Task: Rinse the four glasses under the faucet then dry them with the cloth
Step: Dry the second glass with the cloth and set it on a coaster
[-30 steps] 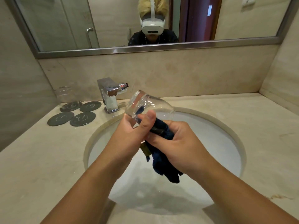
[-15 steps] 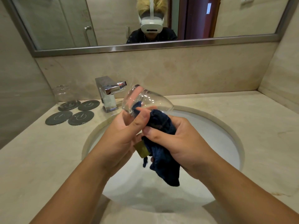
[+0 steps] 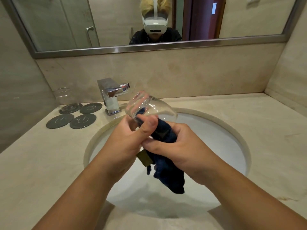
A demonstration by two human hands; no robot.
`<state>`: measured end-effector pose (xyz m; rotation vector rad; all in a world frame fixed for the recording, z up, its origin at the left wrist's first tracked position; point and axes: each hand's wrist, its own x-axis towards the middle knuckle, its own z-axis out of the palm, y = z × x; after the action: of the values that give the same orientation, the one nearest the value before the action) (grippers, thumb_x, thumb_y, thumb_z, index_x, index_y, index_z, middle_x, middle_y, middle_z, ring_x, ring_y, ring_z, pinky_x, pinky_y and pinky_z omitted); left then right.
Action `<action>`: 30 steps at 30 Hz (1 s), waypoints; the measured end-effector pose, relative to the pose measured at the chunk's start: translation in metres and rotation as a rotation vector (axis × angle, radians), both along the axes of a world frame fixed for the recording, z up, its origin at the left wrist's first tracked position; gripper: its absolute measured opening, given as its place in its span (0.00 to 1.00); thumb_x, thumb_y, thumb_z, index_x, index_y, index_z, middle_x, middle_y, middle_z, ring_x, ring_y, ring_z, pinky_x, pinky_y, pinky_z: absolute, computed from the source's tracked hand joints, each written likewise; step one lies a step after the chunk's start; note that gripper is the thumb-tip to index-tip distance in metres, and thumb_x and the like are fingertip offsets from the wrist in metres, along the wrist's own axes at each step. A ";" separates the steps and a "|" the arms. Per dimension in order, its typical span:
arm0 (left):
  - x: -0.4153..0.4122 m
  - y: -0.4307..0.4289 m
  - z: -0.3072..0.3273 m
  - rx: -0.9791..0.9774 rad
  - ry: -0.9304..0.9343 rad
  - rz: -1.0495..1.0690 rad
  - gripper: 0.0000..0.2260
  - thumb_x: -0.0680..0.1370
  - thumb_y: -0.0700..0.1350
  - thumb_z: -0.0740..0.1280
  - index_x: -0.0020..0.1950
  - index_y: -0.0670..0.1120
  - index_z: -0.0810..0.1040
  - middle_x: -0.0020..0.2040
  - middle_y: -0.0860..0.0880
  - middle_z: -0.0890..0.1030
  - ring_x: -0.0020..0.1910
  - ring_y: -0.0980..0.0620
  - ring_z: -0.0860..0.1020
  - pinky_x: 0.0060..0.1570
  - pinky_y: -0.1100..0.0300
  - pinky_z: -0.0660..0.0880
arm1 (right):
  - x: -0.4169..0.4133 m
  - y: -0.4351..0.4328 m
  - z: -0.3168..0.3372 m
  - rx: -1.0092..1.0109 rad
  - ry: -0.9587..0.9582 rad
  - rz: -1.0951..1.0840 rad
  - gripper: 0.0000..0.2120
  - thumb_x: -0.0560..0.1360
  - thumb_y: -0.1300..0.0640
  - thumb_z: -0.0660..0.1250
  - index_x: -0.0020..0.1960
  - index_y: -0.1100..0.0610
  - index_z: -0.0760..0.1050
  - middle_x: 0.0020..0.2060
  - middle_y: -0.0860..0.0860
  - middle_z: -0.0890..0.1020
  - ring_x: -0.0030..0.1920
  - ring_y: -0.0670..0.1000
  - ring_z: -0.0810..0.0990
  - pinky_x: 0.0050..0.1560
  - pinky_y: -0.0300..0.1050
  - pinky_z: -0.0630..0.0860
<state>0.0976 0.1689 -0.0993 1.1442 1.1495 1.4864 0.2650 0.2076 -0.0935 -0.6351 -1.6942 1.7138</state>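
Over the sink, the left hand holds a clear glass tilted, one end pointing far-left toward the faucet. Its grip is curled round the glass, the thumb lying across the near side. The right hand is just beside it, touching it, its grip closed round a dark blue cloth. Part of the cloth shows dark through the glass wall; the rest hangs below both hands over the basin, with a tan label at its left edge. A second glass stands upright on the far-left one of four round grey coasters, left of the faucet on the beige tabletop.
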 end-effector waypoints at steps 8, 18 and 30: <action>-0.003 -0.002 0.004 -0.033 -0.073 -0.112 0.38 0.70 0.60 0.81 0.72 0.41 0.76 0.59 0.42 0.86 0.63 0.42 0.85 0.53 0.53 0.84 | -0.007 -0.003 -0.002 0.060 0.104 -0.107 0.03 0.76 0.56 0.76 0.49 0.49 0.87 0.41 0.53 0.88 0.43 0.52 0.87 0.49 0.49 0.84; 0.000 0.007 -0.001 0.056 -0.037 0.060 0.40 0.65 0.65 0.82 0.65 0.39 0.78 0.52 0.43 0.86 0.54 0.47 0.86 0.56 0.55 0.84 | -0.005 0.000 -0.006 0.227 -0.133 -0.173 0.05 0.81 0.54 0.73 0.46 0.50 0.84 0.32 0.59 0.82 0.31 0.56 0.81 0.35 0.52 0.78; 0.000 0.002 0.002 -0.016 -0.047 -0.002 0.42 0.66 0.62 0.79 0.74 0.41 0.75 0.59 0.42 0.85 0.66 0.42 0.83 0.66 0.44 0.78 | -0.006 -0.004 -0.003 0.163 0.006 -0.192 0.07 0.80 0.58 0.73 0.46 0.48 0.86 0.34 0.51 0.86 0.35 0.49 0.85 0.38 0.42 0.80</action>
<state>0.0973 0.1709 -0.0969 1.0943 1.1256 1.4922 0.2591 0.2041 -0.0961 -0.6911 -1.6899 1.4274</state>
